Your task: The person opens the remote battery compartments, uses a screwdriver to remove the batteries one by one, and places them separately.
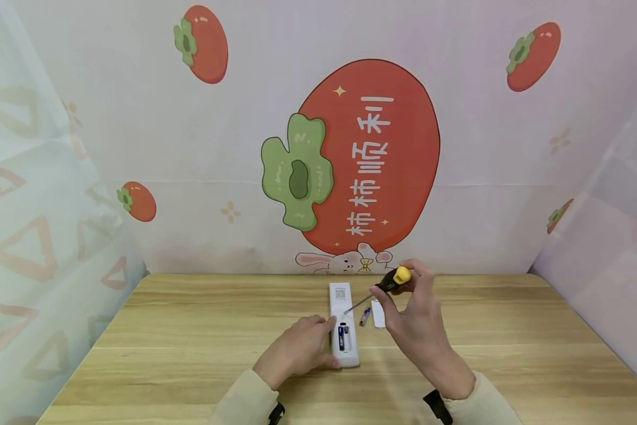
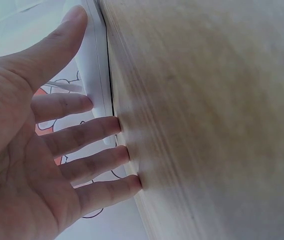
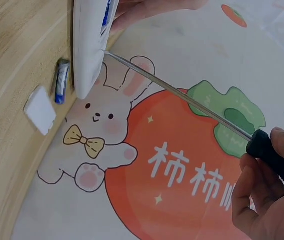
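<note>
A white remote control (image 1: pixel 336 301) lies back up on the table, its battery compartment uncovered. One blue battery (image 1: pixel 342 338) sits in the compartment's left slot; the right slot is bare. My left hand (image 1: pixel 300 348) is at the remote's left side, its fingers mostly straight, with thumb and index finger touching the edge. Above the table my right hand (image 1: pixel 421 321) grips the black and yellow handle of a screwdriver (image 1: pixel 389 282). Its metal shaft (image 3: pixel 171 89) slants down to the left, with the tip right at the remote's back just above the compartment.
Right of the remote, a loose blue battery (image 3: pixel 61 81) lies on the table beside a small white battery cover (image 3: pixel 41 110). Behind the wooden table (image 1: pixel 190 319) stands a printed backdrop (image 1: pixel 233 130), and similar sheets close off both sides.
</note>
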Demonstrator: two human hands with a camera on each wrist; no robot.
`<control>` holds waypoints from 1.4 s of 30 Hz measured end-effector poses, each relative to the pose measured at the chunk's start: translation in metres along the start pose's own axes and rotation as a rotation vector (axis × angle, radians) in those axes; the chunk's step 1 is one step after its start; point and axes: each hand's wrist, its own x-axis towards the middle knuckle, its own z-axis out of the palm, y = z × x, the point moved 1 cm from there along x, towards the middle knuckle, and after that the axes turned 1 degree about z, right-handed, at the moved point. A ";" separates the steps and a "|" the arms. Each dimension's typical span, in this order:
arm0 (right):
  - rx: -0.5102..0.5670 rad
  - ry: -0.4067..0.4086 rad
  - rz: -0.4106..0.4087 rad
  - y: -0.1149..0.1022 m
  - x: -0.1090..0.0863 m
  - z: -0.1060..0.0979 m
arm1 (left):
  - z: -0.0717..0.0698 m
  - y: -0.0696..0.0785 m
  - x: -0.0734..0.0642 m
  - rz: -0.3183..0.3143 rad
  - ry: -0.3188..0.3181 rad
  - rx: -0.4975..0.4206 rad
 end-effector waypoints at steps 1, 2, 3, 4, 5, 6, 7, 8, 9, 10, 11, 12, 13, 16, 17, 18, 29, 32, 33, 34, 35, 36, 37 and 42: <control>0.001 0.003 -0.002 0.000 0.000 0.000 | 0.000 0.000 0.000 -0.001 -0.001 -0.003; 0.001 0.004 -0.002 0.000 0.000 0.000 | 0.000 0.000 0.000 -0.002 -0.002 -0.006; 0.001 0.004 -0.003 0.001 0.000 0.000 | 0.000 0.000 0.000 -0.002 -0.002 -0.007; 0.001 0.004 -0.003 0.001 0.000 -0.001 | 0.000 -0.001 0.000 -0.002 -0.002 -0.008; 0.003 0.003 -0.003 0.001 0.000 -0.001 | 0.000 -0.001 0.000 -0.002 -0.002 -0.009; 0.005 0.001 -0.003 0.001 0.000 -0.001 | 0.000 -0.001 0.000 -0.003 -0.002 -0.011; 0.007 -0.001 -0.005 0.001 0.000 -0.002 | 0.000 -0.001 0.000 -0.003 -0.003 -0.011; 0.007 -0.004 -0.006 0.001 0.000 -0.002 | 0.000 -0.001 0.001 -0.004 -0.003 -0.011; 0.010 -0.007 -0.006 0.001 0.001 -0.002 | 0.000 -0.001 0.001 -0.004 -0.004 -0.011; 0.014 -0.010 -0.005 0.001 0.001 -0.003 | 0.000 -0.001 0.001 -0.005 -0.004 -0.011; 0.020 -0.012 -0.006 0.001 0.001 -0.004 | 0.000 -0.001 0.001 -0.004 -0.004 -0.011; 0.024 -0.014 -0.006 0.001 0.001 -0.004 | 0.000 -0.001 0.001 -0.004 -0.004 -0.009; 0.031 -0.016 -0.006 0.001 0.001 -0.005 | 0.000 -0.001 0.001 -0.005 -0.005 -0.009; 0.059 -0.026 -0.005 0.001 0.001 -0.006 | 0.000 -0.001 0.001 -0.007 -0.007 -0.007; 0.067 -0.030 -0.006 0.000 0.001 -0.007 | 0.000 -0.001 0.001 -0.008 -0.009 -0.008; 0.079 -0.033 -0.012 0.000 0.001 -0.007 | 0.000 -0.001 0.001 -0.011 -0.010 -0.008; 0.128 -0.077 -0.063 -0.004 0.001 -0.004 | 0.002 -0.002 0.001 -0.009 -0.006 -0.019; 0.130 -0.085 -0.080 -0.005 0.000 -0.003 | 0.001 -0.002 0.001 -0.004 -0.004 -0.019; 0.133 -0.086 -0.084 -0.005 0.000 -0.003 | 0.001 -0.002 0.001 -0.004 -0.004 -0.018; 0.137 -0.089 -0.085 -0.005 0.000 -0.002 | 0.001 -0.001 0.001 -0.006 -0.005 -0.018; 0.140 -0.090 -0.094 -0.005 0.000 -0.002 | 0.001 -0.001 0.001 -0.007 -0.005 -0.016; 0.144 -0.097 -0.093 -0.005 0.000 -0.002 | 0.001 -0.002 0.001 -0.009 -0.006 -0.015; 0.147 -0.104 -0.094 -0.005 0.000 -0.002 | 0.001 -0.002 0.001 -0.010 -0.007 -0.014; 0.122 -0.156 -0.118 -0.005 0.000 -0.003 | 0.001 -0.002 0.001 -0.012 -0.011 -0.013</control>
